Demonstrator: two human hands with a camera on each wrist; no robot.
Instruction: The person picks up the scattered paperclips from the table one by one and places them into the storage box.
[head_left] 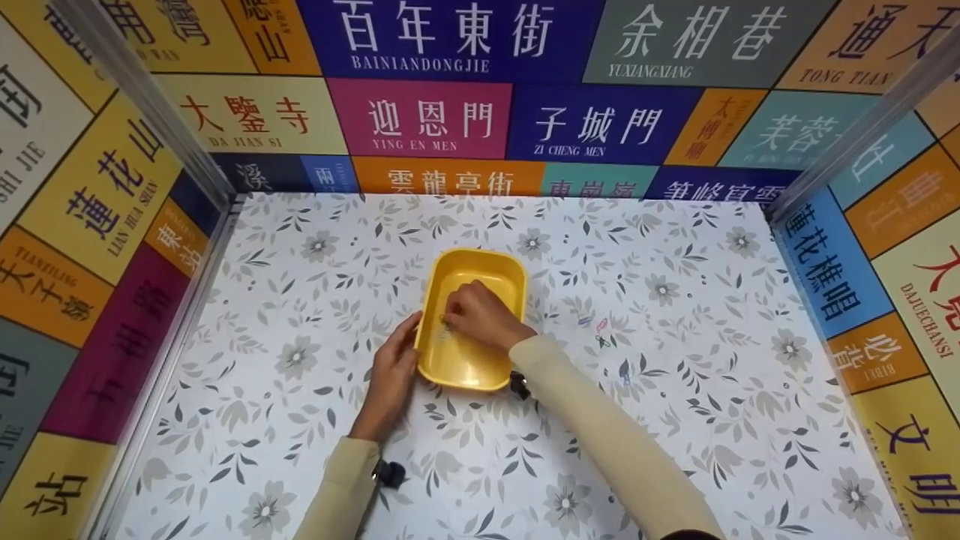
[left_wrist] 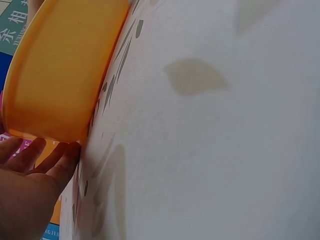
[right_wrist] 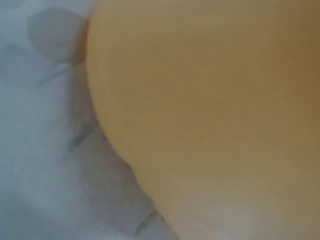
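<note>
A yellow plastic tray with rounded corners lies on the patterned tabletop. My left hand holds its left side, fingers against the outer wall and thumb at the rim; the left wrist view shows fingertips low on that wall. Inside the tray, my right hand has its fingers curled and fingertips pinched together near the left wall. Right at those fingertips shows a small pale, greyish thing, too small to make out. In the right wrist view the yellow tray is blurred and the fingers are out of sight.
Right of the tray lie several small coloured wire-like pieces: a pink one, a green one, and a blue one. Another bluish piece lies nearer. Sign-covered panels wall the table at the back and sides.
</note>
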